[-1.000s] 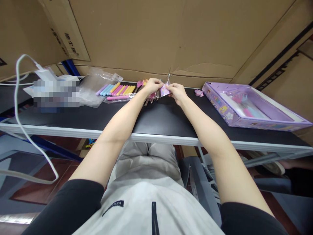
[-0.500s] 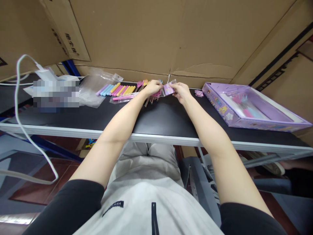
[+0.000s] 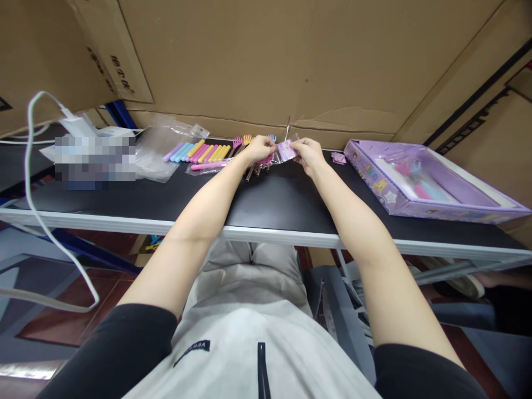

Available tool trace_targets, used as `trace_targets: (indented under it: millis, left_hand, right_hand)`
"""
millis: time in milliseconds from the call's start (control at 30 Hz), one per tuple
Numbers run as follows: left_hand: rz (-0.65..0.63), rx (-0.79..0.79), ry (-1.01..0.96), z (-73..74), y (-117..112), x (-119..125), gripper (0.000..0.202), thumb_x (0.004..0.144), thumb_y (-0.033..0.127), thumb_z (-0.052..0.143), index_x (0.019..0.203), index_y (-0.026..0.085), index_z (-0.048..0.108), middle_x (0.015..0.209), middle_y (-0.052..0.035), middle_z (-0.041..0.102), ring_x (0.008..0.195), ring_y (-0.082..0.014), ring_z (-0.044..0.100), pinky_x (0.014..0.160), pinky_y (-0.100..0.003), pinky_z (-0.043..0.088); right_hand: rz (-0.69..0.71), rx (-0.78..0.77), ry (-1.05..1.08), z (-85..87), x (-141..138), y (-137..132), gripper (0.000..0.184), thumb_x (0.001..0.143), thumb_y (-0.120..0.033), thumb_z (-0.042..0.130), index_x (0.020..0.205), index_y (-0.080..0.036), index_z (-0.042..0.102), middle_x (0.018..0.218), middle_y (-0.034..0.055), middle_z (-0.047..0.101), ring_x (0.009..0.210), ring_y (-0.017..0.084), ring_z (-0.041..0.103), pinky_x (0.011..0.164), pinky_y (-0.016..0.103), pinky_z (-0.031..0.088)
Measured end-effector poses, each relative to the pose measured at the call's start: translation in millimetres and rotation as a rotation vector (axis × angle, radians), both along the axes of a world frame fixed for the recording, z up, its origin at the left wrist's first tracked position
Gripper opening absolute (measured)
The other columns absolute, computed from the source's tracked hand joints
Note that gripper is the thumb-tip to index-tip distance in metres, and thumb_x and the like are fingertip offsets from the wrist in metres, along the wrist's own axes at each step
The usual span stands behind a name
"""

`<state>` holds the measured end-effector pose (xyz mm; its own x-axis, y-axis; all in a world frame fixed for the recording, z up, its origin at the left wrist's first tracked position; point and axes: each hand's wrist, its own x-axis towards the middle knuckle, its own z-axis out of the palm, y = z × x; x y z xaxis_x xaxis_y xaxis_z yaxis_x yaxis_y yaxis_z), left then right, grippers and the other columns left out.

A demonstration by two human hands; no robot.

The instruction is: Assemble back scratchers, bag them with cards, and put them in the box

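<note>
My left hand (image 3: 259,148) is closed, pinching one side of a small clear plastic bag (image 3: 279,158). My right hand (image 3: 309,154) is closed too, its thumb and fingers on the edge of a small purple printed card (image 3: 286,150) at the bag. How far the card sits inside the bag is hard to tell. Beneath and beside my left hand lie telescopic back scratchers with metal rods (image 3: 250,174) and pink, yellow and blue claw heads (image 3: 246,139), partly hidden by the hand. To their left lies a row of purple, blue, pink and yellow handles (image 3: 201,152).
A pink-handled piece in a clear bag (image 3: 210,165) lies before the handles. Empty clear bags (image 3: 155,160) and a white cable (image 3: 28,160) are on the left. Pink cards (image 3: 338,158) lie beside a purple display box (image 3: 440,213) at right. Cardboard (image 3: 266,66) walls the back.
The purple card has shifted very slightly and tilted between my hands. Both hands stay in nearly the same place.
</note>
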<state>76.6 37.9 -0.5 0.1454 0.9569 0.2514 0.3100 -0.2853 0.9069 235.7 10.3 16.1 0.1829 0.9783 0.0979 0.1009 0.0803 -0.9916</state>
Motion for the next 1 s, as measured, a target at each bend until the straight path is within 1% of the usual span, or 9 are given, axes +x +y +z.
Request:
trace_targets:
  millis: [233, 467, 600, 733, 800, 900, 1000]
  left_hand:
    - [0.017, 0.005, 0.020, 2.7, -0.5, -1.0, 0.042, 0.091, -0.002, 0.060, 0.054, 0.017, 0.055, 0.058, 0.0019, 0.051, 0.059, -0.0113, 0.042, 0.068, -0.027, 0.035]
    - [0.040, -0.007, 0.033, 5.2, -4.8, -1.1, 0.040, 0.092, -0.001, 0.061, 0.057, 0.017, 0.055, 0.059, 0.0025, 0.051, 0.061, -0.0108, 0.044, 0.067, -0.026, 0.035]
    - [0.053, 0.004, 0.046, 7.4, -7.0, -1.2, 0.040, 0.092, -0.001, 0.062, 0.057, 0.017, 0.055, 0.060, 0.0022, 0.051, 0.063, -0.0110, 0.044, 0.069, -0.027, 0.037]
    - [0.073, -0.009, 0.022, 10.2, -11.9, -2.1, 0.038, 0.093, 0.000, 0.062, 0.059, 0.017, 0.056, 0.062, 0.0020, 0.052, 0.064, -0.0116, 0.045, 0.070, -0.027, 0.038]
    - [0.080, -0.008, 0.018, 10.4, -12.9, -2.5, 0.037, 0.094, 0.001, 0.062, 0.060, 0.018, 0.056, 0.062, 0.0024, 0.051, 0.063, -0.0119, 0.044, 0.070, -0.028, 0.038]
    - [0.078, -0.004, 0.031, 9.4, -11.4, -2.5, 0.037, 0.093, 0.002, 0.063, 0.060, 0.018, 0.055, 0.062, 0.0023, 0.052, 0.064, -0.0123, 0.044, 0.072, -0.028, 0.039]
    - [0.072, -0.008, 0.033, 8.7, -9.2, -1.8, 0.036, 0.093, 0.003, 0.063, 0.061, 0.018, 0.055, 0.063, 0.0021, 0.053, 0.064, -0.0125, 0.044, 0.074, -0.029, 0.041]
  right_hand:
    - [0.013, -0.005, 0.004, -1.2, 0.4, 1.7, 0.036, 0.088, -0.002, 0.070, 0.068, -0.020, 0.046, 0.062, -0.0044, 0.057, 0.058, 0.008, 0.052, 0.056, 0.018, 0.039]
    - [0.050, -0.025, 0.024, -1.8, -2.2, -1.5, 0.036, 0.095, -0.009, 0.072, 0.070, -0.019, 0.048, 0.061, -0.0054, 0.057, 0.053, 0.005, 0.051, 0.052, 0.016, 0.039]
    - [0.063, -0.044, 0.008, 4.8, -2.8, -8.4, 0.030, 0.100, -0.011, 0.065, 0.073, -0.018, 0.054, 0.063, -0.0028, 0.060, 0.052, 0.006, 0.053, 0.051, 0.017, 0.040]
    - [0.111, -0.065, -0.060, 11.1, 2.1, -12.6, 0.023, 0.093, -0.003, 0.065, 0.074, -0.015, 0.061, 0.063, -0.0005, 0.062, 0.051, 0.006, 0.053, 0.050, 0.017, 0.041]
    - [0.142, -0.085, -0.074, 12.0, 4.9, -12.6, 0.023, 0.091, 0.001, 0.064, 0.073, -0.013, 0.063, 0.061, 0.0001, 0.062, 0.050, 0.007, 0.054, 0.051, 0.017, 0.042]
    - [0.160, -0.078, -0.069, 9.7, 7.2, -9.0, 0.025, 0.090, 0.003, 0.062, 0.071, -0.013, 0.062, 0.060, -0.0001, 0.061, 0.052, 0.007, 0.054, 0.052, 0.017, 0.044]
    - [0.152, -0.037, -0.091, 3.0, 8.8, 0.3, 0.027, 0.088, 0.004, 0.064, 0.069, -0.014, 0.061, 0.059, 0.0001, 0.060, 0.053, 0.007, 0.054, 0.052, 0.017, 0.044]
